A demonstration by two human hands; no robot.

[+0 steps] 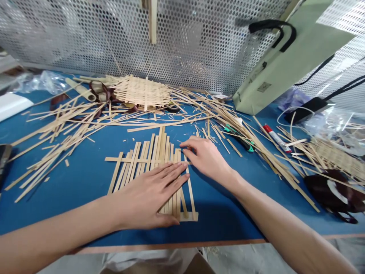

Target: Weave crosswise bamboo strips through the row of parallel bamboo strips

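Observation:
A loose lattice of flat bamboo strips [148, 167] lies on the blue work table [219, 217], with one crosswise strip [119, 160] through its upper part. My left hand [151, 196] rests flat on the lattice, fingers spread over the strips. My right hand [207, 160] sits at the lattice's right edge, its curled fingertips and thumb at a thin upright strip [186, 171]. I cannot tell whether they pinch it. A short crosswise strip [188, 217] shows below my left hand.
Many loose bamboo strips [71, 129] are scattered left, and more [251, 144] lie right. Behind them are a woven bamboo mat [141, 91] and a perforated metal screen [185, 42]. A green-handled tool [239, 139], a red-and-white tube [276, 139], a pale green bag [285, 64] and dark cloth [333, 194] lie right.

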